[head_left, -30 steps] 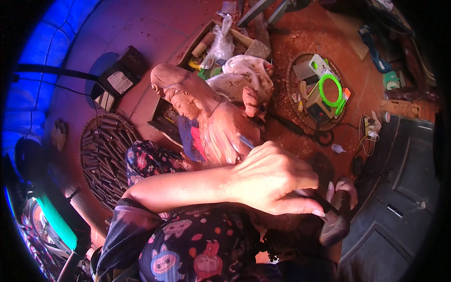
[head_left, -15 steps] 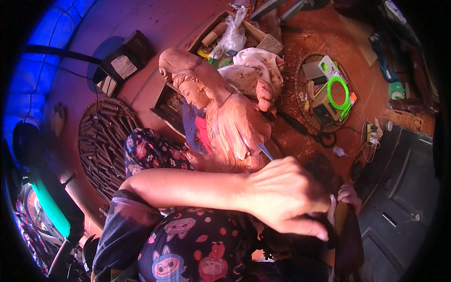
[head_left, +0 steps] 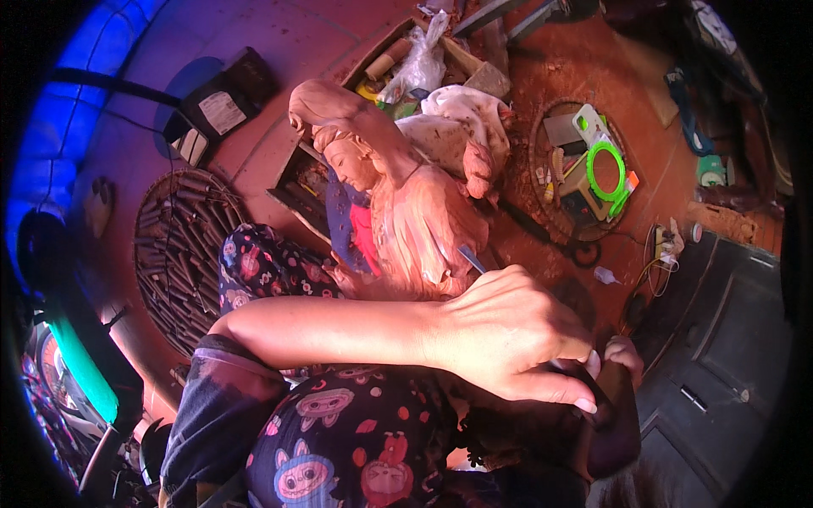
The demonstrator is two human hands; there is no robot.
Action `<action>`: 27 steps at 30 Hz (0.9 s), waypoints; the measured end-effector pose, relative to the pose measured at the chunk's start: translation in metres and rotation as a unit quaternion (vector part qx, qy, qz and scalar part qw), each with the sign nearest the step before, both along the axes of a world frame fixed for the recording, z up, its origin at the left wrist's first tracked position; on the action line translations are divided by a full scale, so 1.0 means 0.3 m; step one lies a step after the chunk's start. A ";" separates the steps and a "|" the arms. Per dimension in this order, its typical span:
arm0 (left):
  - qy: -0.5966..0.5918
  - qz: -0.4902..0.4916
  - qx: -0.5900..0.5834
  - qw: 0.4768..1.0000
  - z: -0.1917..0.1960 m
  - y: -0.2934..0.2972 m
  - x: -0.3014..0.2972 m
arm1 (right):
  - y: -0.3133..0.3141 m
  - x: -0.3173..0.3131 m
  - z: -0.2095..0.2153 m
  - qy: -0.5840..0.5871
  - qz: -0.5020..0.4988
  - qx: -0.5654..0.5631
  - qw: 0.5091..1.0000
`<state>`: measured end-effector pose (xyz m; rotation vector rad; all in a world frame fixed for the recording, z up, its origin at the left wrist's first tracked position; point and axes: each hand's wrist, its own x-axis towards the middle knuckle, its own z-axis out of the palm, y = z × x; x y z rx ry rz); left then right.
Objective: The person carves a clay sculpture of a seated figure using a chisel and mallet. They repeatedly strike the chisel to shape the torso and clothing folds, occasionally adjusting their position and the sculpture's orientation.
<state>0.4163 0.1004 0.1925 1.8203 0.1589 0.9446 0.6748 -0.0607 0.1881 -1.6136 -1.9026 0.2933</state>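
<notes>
A carved reddish wooden statue [head_left: 423, 216] of a robed figure with a tall headdress leans across my lap, its head toward the far left. My left hand [head_left: 512, 339] is closed round a chisel, its narrow metal blade [head_left: 472, 259] jutting out past the knuckles. The blade's tip meets the lower folds of the robe. Beyond the left hand, at the right, my right hand [head_left: 625, 360] shows only in part, fingers curled. Whatever it grips is dark and mostly hidden behind the left hand.
A round tray of many chisels [head_left: 182, 254] lies at the left. At the back stands a wooden box [head_left: 483, 76] with plastic bags, beside a white cloth [head_left: 461, 118]. A round basket [head_left: 550, 127] holds a green ring [head_left: 606, 173]. Dark panelled furniture [head_left: 720, 339] flanks the right.
My left hand and the chisel have shifted slightly left and up in the picture. My right hand has also moved slightly left. A dark blurred shape beside the left hand has faded from there.
</notes>
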 end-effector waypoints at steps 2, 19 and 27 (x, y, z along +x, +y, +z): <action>0.001 0.010 0.002 1.000 0.001 -0.002 0.000 | 0.005 0.000 0.000 0.080 0.017 0.026 0.996; 0.037 0.015 0.050 0.998 -0.010 0.036 -0.029 | -0.006 0.017 -0.028 0.022 -0.030 -0.022 0.999; -0.042 -0.061 0.058 0.996 0.007 -0.071 -0.012 | -0.008 -0.004 -0.015 0.079 0.000 0.045 0.996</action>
